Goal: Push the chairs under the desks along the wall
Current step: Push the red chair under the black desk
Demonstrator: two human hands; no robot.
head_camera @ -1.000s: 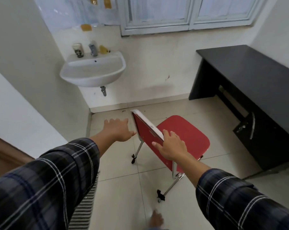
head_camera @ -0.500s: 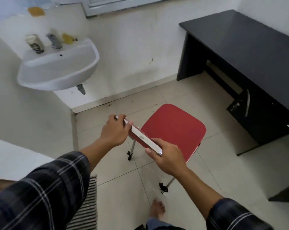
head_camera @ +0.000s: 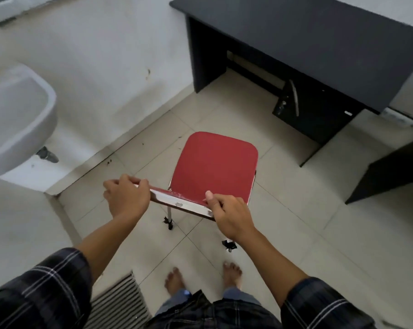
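Note:
A red chair (head_camera: 213, 163) with thin metal legs stands on the tiled floor in front of me, its seat facing a black desk (head_camera: 314, 41) against the wall at the upper right. My left hand (head_camera: 126, 198) grips the left end of the chair's backrest top. The right end of the same edge is held by my right hand (head_camera: 229, 216). Open floor separates the chair's front from the desk. Under the desk's right side sits a dark drawer unit (head_camera: 302, 108) with a metal handle.
A white wall-mounted sink (head_camera: 22, 119) juts out at the left. A second dark desk's edge (head_camera: 390, 172) shows at the right. A striped mat (head_camera: 120, 302) lies by my bare feet (head_camera: 174, 281). Pale tiles surround the chair.
My left hand has closed on the backrest, joining the right. The chair has turned so its seat faces the desk, and I have stepped closer behind it.

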